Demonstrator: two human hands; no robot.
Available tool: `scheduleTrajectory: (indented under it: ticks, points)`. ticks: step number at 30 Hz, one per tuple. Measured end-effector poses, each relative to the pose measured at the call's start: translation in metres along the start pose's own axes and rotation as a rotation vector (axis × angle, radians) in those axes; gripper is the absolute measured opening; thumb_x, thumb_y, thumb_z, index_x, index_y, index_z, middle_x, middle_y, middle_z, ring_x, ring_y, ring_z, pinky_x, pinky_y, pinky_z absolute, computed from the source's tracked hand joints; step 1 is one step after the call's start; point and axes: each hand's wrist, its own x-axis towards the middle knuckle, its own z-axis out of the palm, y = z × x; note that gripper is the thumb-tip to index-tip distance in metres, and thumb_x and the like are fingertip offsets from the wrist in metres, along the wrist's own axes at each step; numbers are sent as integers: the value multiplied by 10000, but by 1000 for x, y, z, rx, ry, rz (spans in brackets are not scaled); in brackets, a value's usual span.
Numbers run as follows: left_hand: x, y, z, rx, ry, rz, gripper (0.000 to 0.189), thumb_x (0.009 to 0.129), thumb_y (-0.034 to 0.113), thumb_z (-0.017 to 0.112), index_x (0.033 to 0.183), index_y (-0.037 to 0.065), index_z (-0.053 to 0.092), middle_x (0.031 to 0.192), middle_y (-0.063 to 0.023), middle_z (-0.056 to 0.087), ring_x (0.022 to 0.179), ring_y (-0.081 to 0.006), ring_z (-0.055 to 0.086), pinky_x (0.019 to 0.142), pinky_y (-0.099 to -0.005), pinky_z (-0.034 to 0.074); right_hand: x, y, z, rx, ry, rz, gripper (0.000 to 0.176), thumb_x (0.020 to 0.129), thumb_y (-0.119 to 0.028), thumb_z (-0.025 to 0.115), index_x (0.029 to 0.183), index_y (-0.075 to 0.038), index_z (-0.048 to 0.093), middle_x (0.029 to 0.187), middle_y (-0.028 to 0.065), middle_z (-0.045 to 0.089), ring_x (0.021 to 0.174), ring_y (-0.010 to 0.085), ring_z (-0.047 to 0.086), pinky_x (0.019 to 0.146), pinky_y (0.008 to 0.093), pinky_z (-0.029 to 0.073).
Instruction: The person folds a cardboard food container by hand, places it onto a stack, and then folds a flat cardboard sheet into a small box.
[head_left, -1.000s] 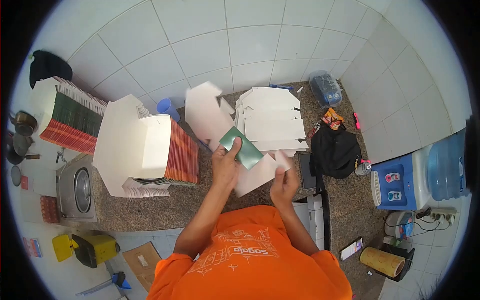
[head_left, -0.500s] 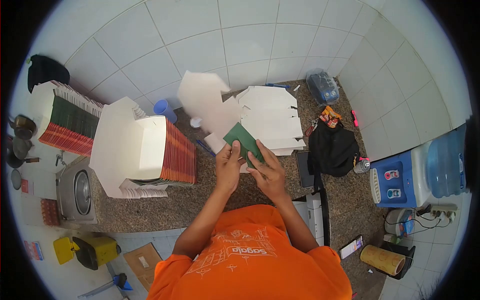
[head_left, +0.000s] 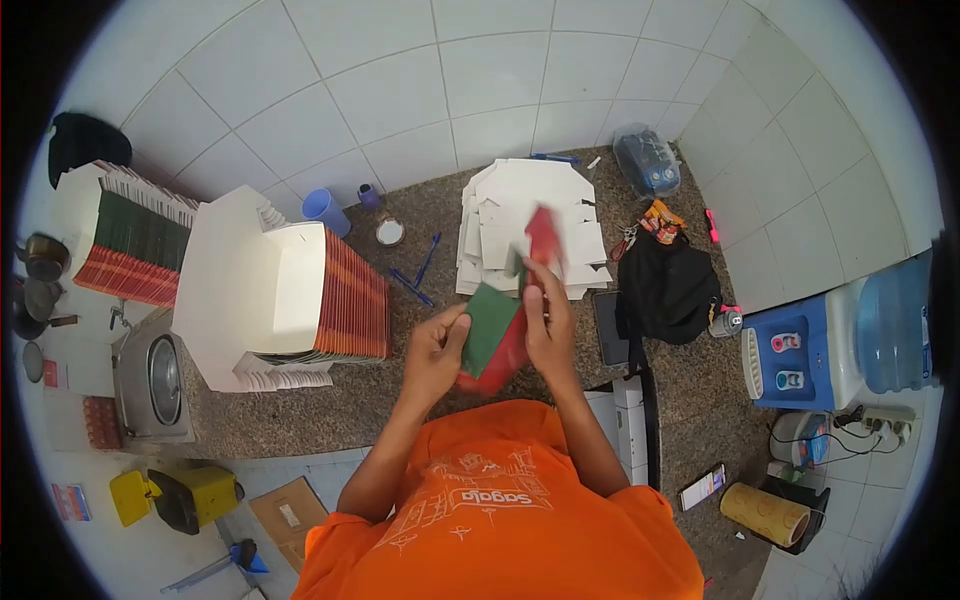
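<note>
A green and red card piece [head_left: 490, 325] is held between both hands, its red parts blurred by motion. My left hand [head_left: 437, 350] grips its left edge, thumb on the green panel. My right hand [head_left: 549, 318] pinches its right side, where a red flap sticks up. Just beyond lies a stack of white cut card sheets [head_left: 530, 195]. To the left, a large nested stack of folded card boxes [head_left: 352, 300] shows red outer edges and a white inside. Another stack with green and red edges [head_left: 135, 245] stands farther left.
A blue cup [head_left: 325, 212], a small white-topped jar [head_left: 390, 232] and blue pens [head_left: 428, 262] lie between the stacks. On the right are a black bag [head_left: 670, 290], a dark phone [head_left: 611, 330], a can [head_left: 727, 322] and a water dispenser [head_left: 800, 350]. A sink [head_left: 155, 385] is at left.
The card piece has turned over; its white side faced up before and its red and green faces show now. Both hands have shifted, with my right hand now higher at its right edge.
</note>
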Motion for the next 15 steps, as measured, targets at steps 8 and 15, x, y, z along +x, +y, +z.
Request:
scheduleTrajectory:
  ticks: [8,15]
  points:
    - [-24,19,-15,413,-117,-372,292,1057,58,472,1318,-16,581,912,-61,715,787,-63,631,711,-234,494,-6,-12,-20,11,-938,334,276,840,-156,835,1100,-93,769,880,-14,540,762,95,483,659,265,380]
    - [-14,-2,-29,173,-123,-133,380,1073,123,485,1446,64,455,775,-44,668,663,-54,596,623,-220,451,-7,-50,-8,-193,-783,-103,479,799,-334,859,1187,-100,704,943,72,563,861,216,593,722,354,477]
